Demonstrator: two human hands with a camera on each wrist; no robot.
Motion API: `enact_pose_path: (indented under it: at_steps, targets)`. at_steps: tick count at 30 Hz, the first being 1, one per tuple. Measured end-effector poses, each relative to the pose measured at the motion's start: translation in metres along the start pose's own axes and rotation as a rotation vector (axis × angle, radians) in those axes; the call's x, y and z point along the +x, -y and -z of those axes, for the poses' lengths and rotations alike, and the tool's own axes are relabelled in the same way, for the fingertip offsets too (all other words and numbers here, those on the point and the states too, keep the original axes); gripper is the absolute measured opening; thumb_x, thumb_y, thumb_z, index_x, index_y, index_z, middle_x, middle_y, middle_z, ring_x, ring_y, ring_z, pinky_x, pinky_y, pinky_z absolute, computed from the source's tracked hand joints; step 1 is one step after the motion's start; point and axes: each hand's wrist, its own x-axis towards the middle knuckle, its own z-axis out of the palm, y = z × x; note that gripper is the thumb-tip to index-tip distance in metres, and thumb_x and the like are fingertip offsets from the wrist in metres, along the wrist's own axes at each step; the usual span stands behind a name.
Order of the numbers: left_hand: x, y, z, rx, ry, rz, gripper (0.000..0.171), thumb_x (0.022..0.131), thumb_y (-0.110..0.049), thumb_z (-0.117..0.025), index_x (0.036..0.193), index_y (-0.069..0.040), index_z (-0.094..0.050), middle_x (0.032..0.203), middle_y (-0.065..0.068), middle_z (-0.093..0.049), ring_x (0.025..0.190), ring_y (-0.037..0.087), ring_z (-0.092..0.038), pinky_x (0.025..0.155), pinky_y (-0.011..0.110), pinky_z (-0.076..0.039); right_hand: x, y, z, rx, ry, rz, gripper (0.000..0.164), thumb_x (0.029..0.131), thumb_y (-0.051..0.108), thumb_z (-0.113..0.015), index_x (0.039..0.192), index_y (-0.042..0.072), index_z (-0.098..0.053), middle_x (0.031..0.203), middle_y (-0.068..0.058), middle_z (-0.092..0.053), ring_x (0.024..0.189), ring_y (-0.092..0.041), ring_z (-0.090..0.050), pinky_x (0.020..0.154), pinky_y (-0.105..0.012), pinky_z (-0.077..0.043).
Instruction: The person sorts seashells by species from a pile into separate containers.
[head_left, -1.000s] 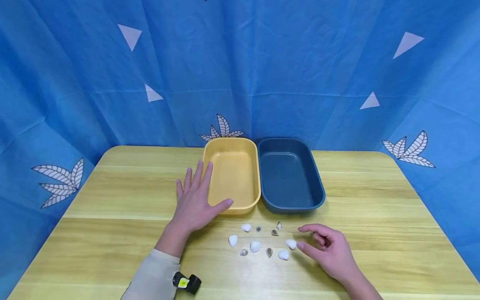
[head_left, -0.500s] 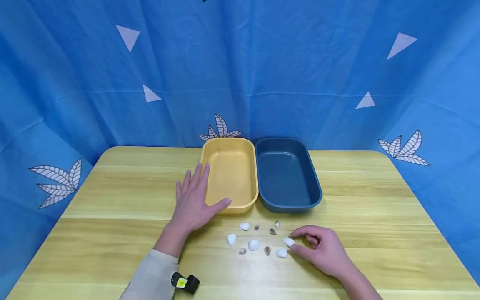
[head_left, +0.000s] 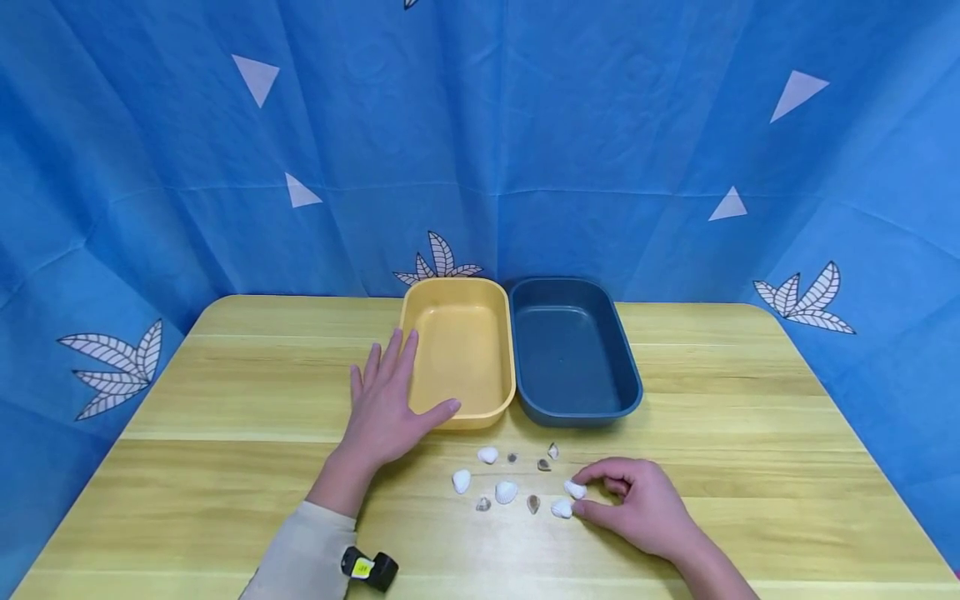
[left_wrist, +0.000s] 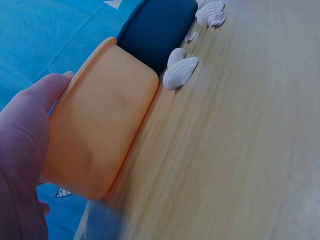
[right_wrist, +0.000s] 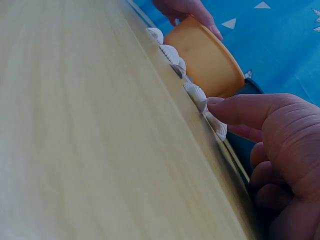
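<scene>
My left hand (head_left: pixel 384 412) rests at the left rim of a yellow plastic bin (head_left: pixel 497 417), fingers straight and spread, thumb over the near rim. The thumb on that rim also shows in the left wrist view. My right hand (head_left: pixel 645 504) has thumb and index finger bent around a white seashell (head_left: pixel 575 489) on the table. Its thumb tip overlaps the edge of a second white shell (head_left: pixel 562 508) just below. In the right wrist view the thumb (right_wrist: pixel 225 106) is right at the white shells, the other fingers curled under the palm.
Several more shells lie left of my right hand: white ones such as the ribbed shell (head_left: pixel 506 492), and small brown ones such as the pointed shell (head_left: pixel 533 503). A dark blue bin (head_left: pixel 579 414) stands against the yellow one. A blue curtain (head_left: pixel 495 133) hangs behind the wooden table (head_left: pixel 247 400).
My right hand has moved left to the white shell, and its thumb and index finger have closed in around it. The left hand stays at the yellow bin.
</scene>
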Motion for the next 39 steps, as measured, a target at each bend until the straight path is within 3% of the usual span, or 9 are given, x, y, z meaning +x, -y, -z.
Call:
enact_pose_path:
  at_steps: [18,30,39]
  targets:
    - [-0.0002,-0.0014,0.0012,0.005,0.001,0.004,0.108,0.081,-0.072,-0.064,0.163,-0.024,-0.01,0.167,0.005,-0.004,0.149,0.042,-0.003,0.111,0.067,0.003,0.0027,0.0029,0.0,-0.11,0.014,-0.07,0.022,0.075,0.025,-0.089,0.089,0.03,-0.072,0.058,0.016,-0.031,0.053,-0.001,-0.029,0.056,-0.023,-0.035]
    - [-0.0006,-0.0003,-0.0008,0.003,-0.014,0.003,0.11,0.08,-0.075,-0.062,0.162,-0.022,-0.011,0.167,0.007,-0.006,0.148,0.043,-0.005,0.111,0.067,0.002,0.0016,0.0064,0.0008,-0.093,0.035,-0.113,0.023,0.074,0.02,-0.089,0.087,0.027,-0.07,0.058,0.013,-0.031,0.053,-0.003,-0.028,0.054,-0.023,-0.033]
    - [-0.0005,0.0012,-0.0027,0.003,-0.02,-0.001,0.11,0.08,-0.077,-0.06,0.162,-0.022,-0.012,0.167,0.007,-0.007,0.148,0.044,-0.006,0.111,0.067,0.001,0.002,0.0059,0.0008,-0.003,0.018,-0.18,0.024,0.073,0.015,-0.089,0.088,0.022,-0.071,0.059,0.009,-0.03,0.053,-0.005,-0.03,0.055,-0.023,-0.032]
